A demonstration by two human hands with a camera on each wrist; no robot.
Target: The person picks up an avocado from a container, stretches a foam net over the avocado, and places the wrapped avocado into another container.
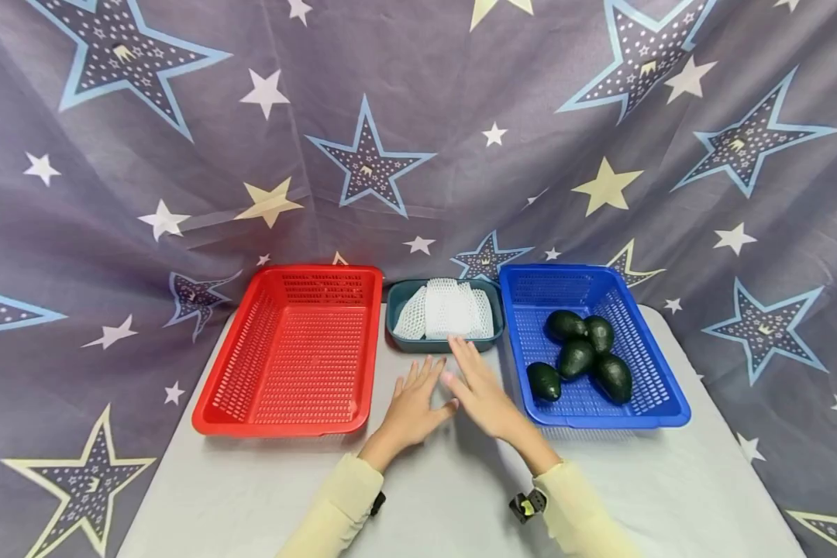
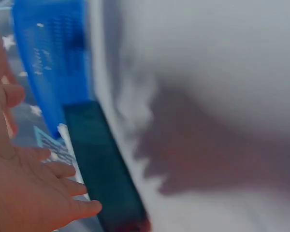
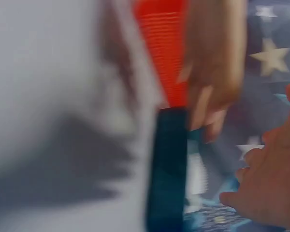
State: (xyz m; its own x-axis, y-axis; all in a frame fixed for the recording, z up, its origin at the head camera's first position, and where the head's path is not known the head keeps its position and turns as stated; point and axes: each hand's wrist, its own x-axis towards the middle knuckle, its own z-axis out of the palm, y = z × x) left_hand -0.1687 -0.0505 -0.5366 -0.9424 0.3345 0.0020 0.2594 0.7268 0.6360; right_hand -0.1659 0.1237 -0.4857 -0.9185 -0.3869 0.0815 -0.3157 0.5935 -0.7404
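My left hand (image 1: 413,411) is held over the table just in front of a small dark green bin (image 1: 444,346), fingers spread and holding nothing. Beside it my right hand (image 1: 483,395) reaches forward with straight fingers, its fingertips at the bin's front rim in the head view. White foam mesh sleeves (image 1: 449,310) lie in the bin. Both wrist views are blurred; the left hand (image 2: 38,188) and the right hand (image 3: 270,169) appear there with extended fingers near the green bin's side.
To the left stands a red plastic basket (image 1: 282,426) with nothing visible inside. On the right, a blue basket (image 1: 607,421) holds several dark green avocados (image 1: 576,359). A grey star-patterned cloth (image 1: 418,178) hangs behind the white table (image 1: 446,511).
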